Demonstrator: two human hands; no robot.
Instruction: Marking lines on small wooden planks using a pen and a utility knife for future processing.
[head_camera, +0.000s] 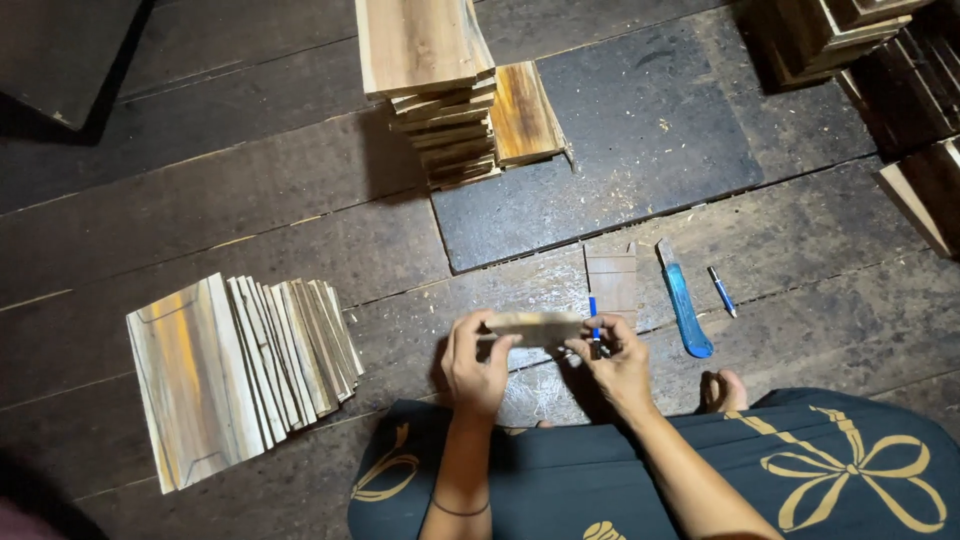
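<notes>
My left hand (474, 362) and my right hand (617, 362) both grip a small flat wooden piece (535, 327), held edge-on between them above the plank floor. A blue pen (593, 322) is pinched in my right hand, partly hidden by the fingers. Just beyond the hands lies a small marked wooden board (611, 279). A blue utility knife (685, 303) rests on the floor to the right of it, and a small blue marker (721, 291) lies farther right.
A fanned row of thin wooden boards (240, 370) lies at the left. A tall stack of boards (440, 90) stands at the back centre beside a dark sheet (620, 150). More stacked wood (860, 50) sits at the top right. My lap in dark cloth (820, 470) fills the bottom.
</notes>
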